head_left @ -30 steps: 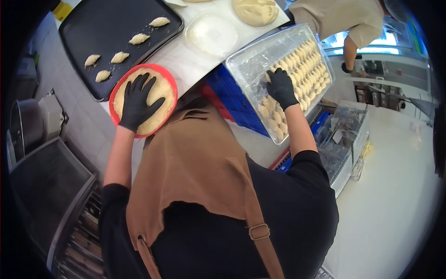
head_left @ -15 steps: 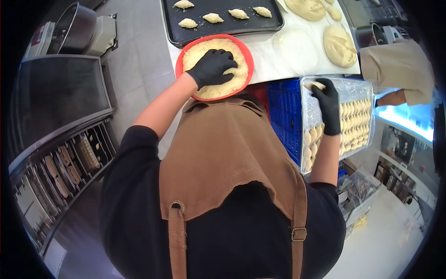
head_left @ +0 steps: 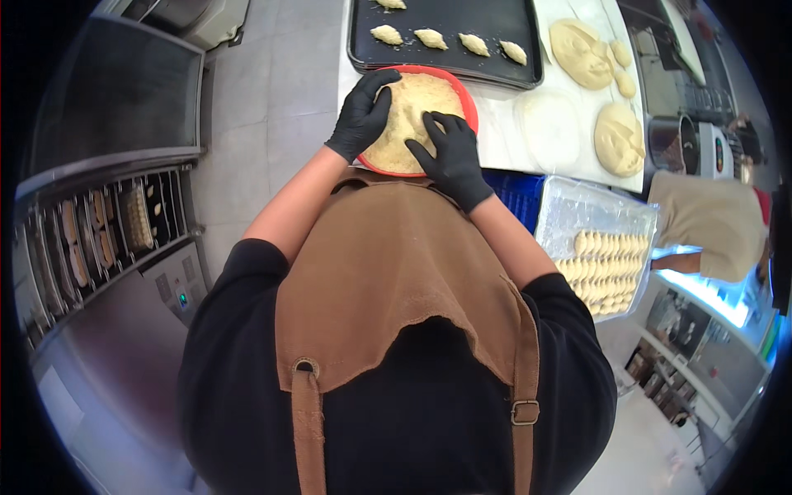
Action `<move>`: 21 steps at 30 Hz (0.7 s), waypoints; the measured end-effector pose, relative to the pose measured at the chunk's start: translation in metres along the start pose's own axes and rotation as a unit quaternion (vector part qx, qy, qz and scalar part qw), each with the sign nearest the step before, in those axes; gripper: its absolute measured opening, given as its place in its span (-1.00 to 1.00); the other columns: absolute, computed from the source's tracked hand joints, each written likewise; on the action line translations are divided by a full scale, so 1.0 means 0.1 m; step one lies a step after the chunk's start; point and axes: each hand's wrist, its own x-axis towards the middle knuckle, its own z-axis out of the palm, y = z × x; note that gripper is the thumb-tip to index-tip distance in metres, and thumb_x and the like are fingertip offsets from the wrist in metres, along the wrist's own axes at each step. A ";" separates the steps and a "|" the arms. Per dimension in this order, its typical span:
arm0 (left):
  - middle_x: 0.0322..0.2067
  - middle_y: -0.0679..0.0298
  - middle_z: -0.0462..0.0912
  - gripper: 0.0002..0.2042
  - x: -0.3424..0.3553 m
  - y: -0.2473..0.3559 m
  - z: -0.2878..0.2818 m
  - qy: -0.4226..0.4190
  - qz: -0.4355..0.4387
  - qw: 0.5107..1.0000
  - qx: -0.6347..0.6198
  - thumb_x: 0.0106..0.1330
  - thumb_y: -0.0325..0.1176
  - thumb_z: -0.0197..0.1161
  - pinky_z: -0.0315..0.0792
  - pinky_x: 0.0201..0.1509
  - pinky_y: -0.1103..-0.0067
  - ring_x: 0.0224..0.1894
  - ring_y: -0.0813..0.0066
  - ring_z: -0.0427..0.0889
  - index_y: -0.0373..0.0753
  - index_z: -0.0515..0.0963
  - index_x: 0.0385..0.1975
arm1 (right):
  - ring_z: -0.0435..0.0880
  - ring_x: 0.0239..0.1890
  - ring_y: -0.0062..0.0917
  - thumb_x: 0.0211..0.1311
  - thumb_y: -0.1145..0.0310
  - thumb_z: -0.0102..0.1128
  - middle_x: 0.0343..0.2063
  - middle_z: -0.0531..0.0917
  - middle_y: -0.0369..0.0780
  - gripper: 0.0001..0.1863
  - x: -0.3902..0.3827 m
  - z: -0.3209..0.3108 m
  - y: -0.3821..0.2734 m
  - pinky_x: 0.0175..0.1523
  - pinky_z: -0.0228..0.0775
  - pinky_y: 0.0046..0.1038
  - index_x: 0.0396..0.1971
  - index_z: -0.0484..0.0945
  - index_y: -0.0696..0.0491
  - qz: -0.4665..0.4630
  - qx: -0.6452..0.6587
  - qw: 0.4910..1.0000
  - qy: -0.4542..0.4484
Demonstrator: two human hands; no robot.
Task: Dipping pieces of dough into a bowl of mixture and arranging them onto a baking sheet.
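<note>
My gloved left hand [head_left: 388, 89] rests at the left side of the red bowl [head_left: 469, 115] of pale crumbs, its fingers bent and apart over the contents. My gloved right hand [head_left: 419, 128] reaches into the bowl from the lower right, fingers bent and spread, fingertips on the crumbs; no held piece shows. Just behind the bowl, a black tray [head_left: 445, 16] holds several pale shaped pieces [head_left: 431, 39]. At the right, a clear-lined tray [head_left: 565, 206] of shaped pieces in rows lies on a blue crate [head_left: 516, 198].
Large dough lumps [head_left: 617, 140] and a pale plastic tub [head_left: 551, 130] share the white worktop [head_left: 499, 115]. Another person in beige [head_left: 709, 223] stands at the right beside appliances [head_left: 714, 148]. A tray rack [head_left: 111, 231] stands at the left.
My right hand has left the lined tray, where it held a pale piece, for the bowl. My left hand has shifted from the bowl's middle to its left side. The view has turned.
</note>
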 end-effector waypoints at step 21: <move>0.08 0.18 0.67 -0.61 -0.09 0.16 -0.15 -0.011 0.084 0.989 0.123 0.33 -0.57 0.18 0.49 0.22 0.46 0.07 0.24 0.65 -0.23 0.57 0.17 | 0.72 -0.17 -0.37 0.33 0.32 0.27 -0.12 0.75 -0.15 -0.71 0.45 0.09 0.22 -0.11 0.49 -0.47 -0.03 0.67 0.14 0.306 0.270 0.898 -0.163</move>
